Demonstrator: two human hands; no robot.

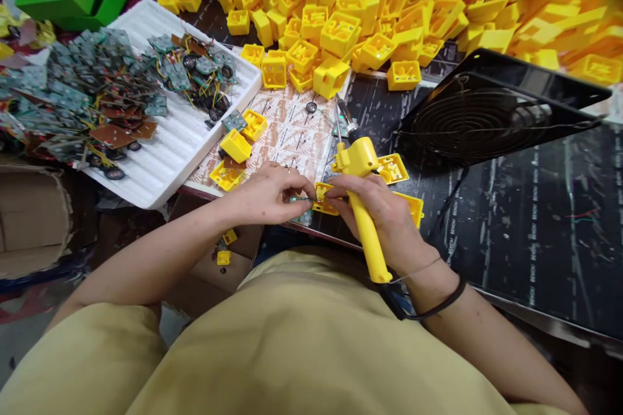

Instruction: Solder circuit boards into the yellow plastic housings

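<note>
left hand (265,198) curling shut, pinching a small green circuit board (302,200) at the near edge of the table (535,220). right hand (384,217) closing round a yellow soldering iron (363,207), fingertips also touching a small yellow housing (325,198) right beside the board. iron tip pointing away toward the yellow housing pile (413,0) along the far edge. white tray (185,136) carrying loose circuit boards (97,91) sitting at the left edge. black fan (479,117) lying right of the iron.
</note>
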